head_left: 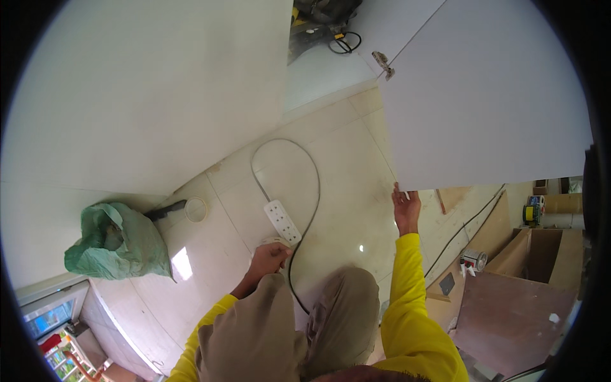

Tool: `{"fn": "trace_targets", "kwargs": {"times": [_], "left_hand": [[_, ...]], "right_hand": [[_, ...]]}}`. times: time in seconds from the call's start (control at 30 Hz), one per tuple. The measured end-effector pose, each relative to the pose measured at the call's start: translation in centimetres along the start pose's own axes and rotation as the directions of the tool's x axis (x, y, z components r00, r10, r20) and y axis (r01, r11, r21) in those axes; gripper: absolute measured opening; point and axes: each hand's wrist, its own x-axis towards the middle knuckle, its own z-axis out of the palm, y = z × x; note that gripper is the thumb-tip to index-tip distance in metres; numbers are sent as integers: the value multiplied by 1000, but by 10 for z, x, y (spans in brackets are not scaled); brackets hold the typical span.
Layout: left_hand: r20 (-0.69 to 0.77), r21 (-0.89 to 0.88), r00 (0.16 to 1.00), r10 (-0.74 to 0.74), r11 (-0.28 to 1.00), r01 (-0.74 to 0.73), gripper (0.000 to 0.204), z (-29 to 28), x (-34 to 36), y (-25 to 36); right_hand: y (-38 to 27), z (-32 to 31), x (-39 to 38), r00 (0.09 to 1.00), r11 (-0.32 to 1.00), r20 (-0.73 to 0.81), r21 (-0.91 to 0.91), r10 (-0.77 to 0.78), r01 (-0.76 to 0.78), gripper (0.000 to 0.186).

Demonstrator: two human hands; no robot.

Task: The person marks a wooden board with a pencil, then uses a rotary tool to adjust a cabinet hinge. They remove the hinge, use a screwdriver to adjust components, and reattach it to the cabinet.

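At the lower corner of a white cabinet door (487, 102), my right hand (406, 209) grips the edge with its fingertips. A metal hinge (384, 65) sits on the door's upper left edge. My left hand (270, 257) rests by my left knee with its fingers curled closed; whatever may be inside them is hidden. Just beyond that hand, a white power strip (282, 222) lies on the tiled floor. Its grey cable (316, 172) loops away and back toward my knees. A pale rounded thing (272, 241) shows partly behind the left hand.
A green sack (121, 245) stands at the left, near a tape roll (196, 209) and a dark tool handle (167, 210). Wooden boards (509, 312), a can (473, 259) and a black cable (468, 223) lie at right. Tools (312, 41) sit inside the cabinet.
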Motion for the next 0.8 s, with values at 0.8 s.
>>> {"fn": "trace_targets", "kwargs": {"times": [0.8], "left_hand": [[151,550,900,408,722,-419,21,27,0,79]], "right_hand": [[98,192,-32,927,767,344,-552,-149,328,43]]}}
